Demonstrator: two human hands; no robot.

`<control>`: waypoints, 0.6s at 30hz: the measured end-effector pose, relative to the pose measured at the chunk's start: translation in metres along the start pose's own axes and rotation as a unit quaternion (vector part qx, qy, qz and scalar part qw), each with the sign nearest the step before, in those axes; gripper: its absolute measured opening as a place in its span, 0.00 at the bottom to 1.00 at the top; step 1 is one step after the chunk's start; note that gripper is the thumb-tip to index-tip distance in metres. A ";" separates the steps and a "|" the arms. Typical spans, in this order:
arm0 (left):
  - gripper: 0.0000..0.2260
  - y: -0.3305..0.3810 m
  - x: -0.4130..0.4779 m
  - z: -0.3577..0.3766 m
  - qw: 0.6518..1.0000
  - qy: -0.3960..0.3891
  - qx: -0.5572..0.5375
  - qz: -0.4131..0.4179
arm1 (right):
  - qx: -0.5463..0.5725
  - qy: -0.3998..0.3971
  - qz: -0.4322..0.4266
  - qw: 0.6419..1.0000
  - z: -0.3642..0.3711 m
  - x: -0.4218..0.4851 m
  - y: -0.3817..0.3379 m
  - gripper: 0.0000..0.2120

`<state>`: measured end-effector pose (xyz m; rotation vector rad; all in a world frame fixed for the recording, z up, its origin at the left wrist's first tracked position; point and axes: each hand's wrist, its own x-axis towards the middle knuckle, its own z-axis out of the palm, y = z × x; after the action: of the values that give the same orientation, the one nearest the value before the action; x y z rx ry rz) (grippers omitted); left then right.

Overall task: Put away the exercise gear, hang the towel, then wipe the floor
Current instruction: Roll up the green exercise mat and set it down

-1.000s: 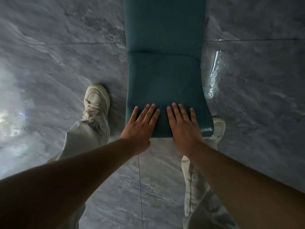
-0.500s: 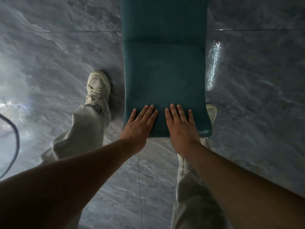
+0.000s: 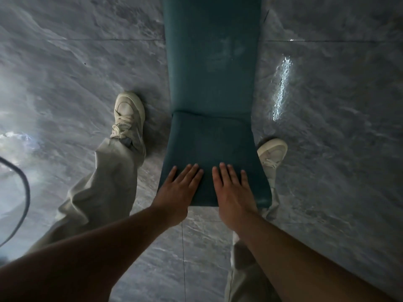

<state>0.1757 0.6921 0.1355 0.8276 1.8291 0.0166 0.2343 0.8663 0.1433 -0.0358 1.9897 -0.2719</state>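
A teal exercise mat [image 3: 212,79] lies on the grey marble floor [image 3: 338,171] and runs away from me up the middle of the view. Its near end is rolled or folded over into a thick wad [image 3: 212,140]. My left hand [image 3: 177,190] and my right hand [image 3: 234,192] press flat on that wad side by side, fingers straight and pointing forward. Both palms overlap the wad's near edge.
My feet in pale sneakers stand astride the mat, the left shoe [image 3: 128,114] on the left, the right shoe [image 3: 272,153] half hidden at the mat's right edge. A dark cable [image 3: 25,192] curves along the far left. A bright reflection streak [image 3: 282,83] lies on the floor right of the mat.
The rolled end has advanced along the mat under my flat hands. My feet have stepped forward, and a dark cable has come into view at the left.
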 end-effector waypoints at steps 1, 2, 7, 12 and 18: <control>0.44 -0.004 0.005 -0.009 1.000 0.012 -0.003 0.000 | -0.001 0.019 0.002 1.000 -0.008 0.005 0.004 0.50; 0.44 -0.007 0.009 -0.018 1.000 0.020 -0.010 0.004 | -0.002 0.036 0.001 0.999 -0.018 0.009 0.008 0.51; 0.42 -0.017 0.022 -0.069 0.998 0.057 -0.023 0.018 | -0.004 0.107 -0.011 0.994 -0.070 0.022 0.028 0.53; 0.42 -0.027 0.039 -0.127 0.992 0.123 0.008 0.000 | -0.006 0.151 0.003 0.989 -0.118 0.035 0.041 0.52; 0.42 -0.044 0.062 -0.181 0.984 0.166 0.071 0.007 | -0.014 0.196 0.044 0.979 -0.162 0.056 0.048 0.48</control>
<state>-0.0089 0.7582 0.1439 0.9837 2.1566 0.0347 0.0691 0.9327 0.1473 0.0956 2.3808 -0.2047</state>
